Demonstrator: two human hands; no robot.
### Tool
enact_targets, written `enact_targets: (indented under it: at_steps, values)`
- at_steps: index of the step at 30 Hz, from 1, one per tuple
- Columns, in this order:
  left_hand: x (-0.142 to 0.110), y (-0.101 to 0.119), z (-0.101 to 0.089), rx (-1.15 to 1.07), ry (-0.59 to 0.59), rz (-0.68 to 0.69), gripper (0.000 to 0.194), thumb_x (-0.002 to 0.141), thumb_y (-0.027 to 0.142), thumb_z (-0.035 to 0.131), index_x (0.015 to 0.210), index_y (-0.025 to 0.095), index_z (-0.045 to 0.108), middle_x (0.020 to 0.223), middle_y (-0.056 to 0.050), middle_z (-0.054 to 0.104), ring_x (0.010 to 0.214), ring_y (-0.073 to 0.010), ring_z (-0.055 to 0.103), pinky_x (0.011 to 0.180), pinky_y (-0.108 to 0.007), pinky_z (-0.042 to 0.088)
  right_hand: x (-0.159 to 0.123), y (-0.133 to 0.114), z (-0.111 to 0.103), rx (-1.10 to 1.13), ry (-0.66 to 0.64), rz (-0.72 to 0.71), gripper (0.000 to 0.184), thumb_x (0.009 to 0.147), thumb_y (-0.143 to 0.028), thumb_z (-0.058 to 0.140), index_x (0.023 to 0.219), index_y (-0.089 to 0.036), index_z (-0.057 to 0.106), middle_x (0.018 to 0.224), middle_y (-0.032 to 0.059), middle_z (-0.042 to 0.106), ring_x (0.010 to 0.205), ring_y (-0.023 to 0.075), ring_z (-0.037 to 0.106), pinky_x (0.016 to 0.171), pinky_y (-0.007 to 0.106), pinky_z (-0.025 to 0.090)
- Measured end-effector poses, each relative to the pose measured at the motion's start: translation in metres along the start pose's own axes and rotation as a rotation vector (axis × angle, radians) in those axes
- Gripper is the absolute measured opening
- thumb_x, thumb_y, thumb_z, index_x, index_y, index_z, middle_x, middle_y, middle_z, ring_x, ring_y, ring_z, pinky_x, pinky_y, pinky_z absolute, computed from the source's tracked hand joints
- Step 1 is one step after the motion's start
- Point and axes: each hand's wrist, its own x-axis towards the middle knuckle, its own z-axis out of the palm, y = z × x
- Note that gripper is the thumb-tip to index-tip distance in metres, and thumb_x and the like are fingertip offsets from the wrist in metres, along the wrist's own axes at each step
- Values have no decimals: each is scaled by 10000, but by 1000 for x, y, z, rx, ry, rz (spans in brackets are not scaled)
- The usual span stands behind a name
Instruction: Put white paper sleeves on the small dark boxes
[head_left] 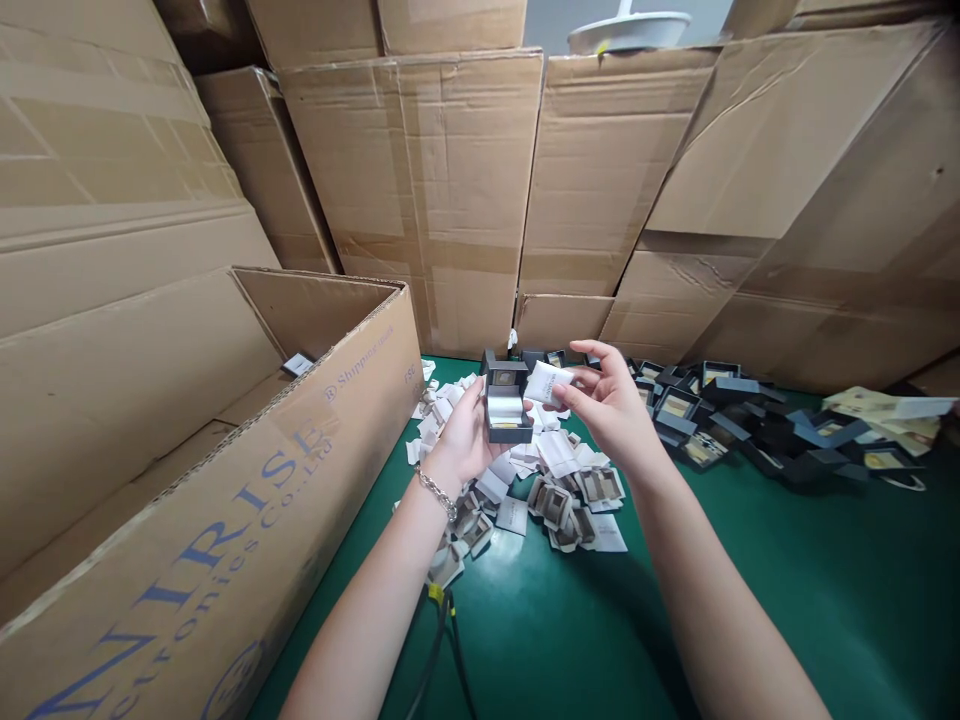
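Observation:
My left hand point(466, 437) is wrapped round a small dark hinged gift box point(508, 405), its lid raised and a pale lining showing inside. Just right of the box, my right hand point(600, 395) pinches a small white printed packet point(548, 383) between thumb and fingers. The packet is close to the box's right edge; whether they touch I cannot tell. Beneath both hands lies a heap of white paper slips point(559, 453) and small grey-beige trays point(553, 500).
A large open carton point(352, 400) with blue lettering stands at left, a small box point(298, 364) inside. Many dark open boxes point(727, 400) are piled at right on the green table point(540, 620). Stacked cartons point(435, 170) form a wall behind. Black cables point(442, 640) lie in front.

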Motion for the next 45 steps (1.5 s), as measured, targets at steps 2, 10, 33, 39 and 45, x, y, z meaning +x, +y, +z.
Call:
enact_targets:
  at_steps: [2, 10, 33, 39, 45]
  values:
    - [0, 0, 3, 2, 3, -1, 539, 974, 451, 278, 1191, 66, 586, 839, -149, 668, 700, -188, 653, 601, -263, 527, 0, 1, 1, 31, 40, -2, 591, 682, -298, 740, 1116, -241, 343, 802, -22, 602, 625, 111, 592, 611, 247, 507]
    - [-1, -4, 4, 48, 8, -20, 470, 977, 401, 316, 1151, 69, 599, 855, -142, 662, 704, -170, 649, 586, -246, 533, -2, 8, 7, -327, 92, -143, 223, 773, -260, 643, 974, -180, 589, 927, 41, 651, 821, 136, 629, 765, 267, 508]
    - [-9, -8, 16, 177, -43, -121, 459, 984, 393, 287, 1145, 90, 592, 827, -125, 649, 691, -166, 638, 637, -280, 531, 4, 24, 14, -327, 158, 49, 505, 722, -441, 646, 1129, -163, 534, 1042, 94, 604, 771, 175, 570, 566, 290, 479]
    - [-6, -11, 15, 193, -28, -118, 438, 983, 358, 298, 1134, 78, 598, 827, -135, 649, 646, -164, 625, 531, -246, 497, 3, 23, 11, -271, 16, 199, 340, 727, -440, 617, 884, -140, 593, 711, 26, 573, 519, 118, 478, 447, 246, 398]
    - [-5, -11, 13, 189, 8, -82, 380, 977, 323, 346, 1133, 90, 602, 783, -99, 650, 635, -135, 622, 585, -223, 511, -4, 21, 17, -554, 151, 16, 199, 779, -341, 551, 819, -160, 623, 781, 43, 633, 685, 159, 560, 593, 256, 430]
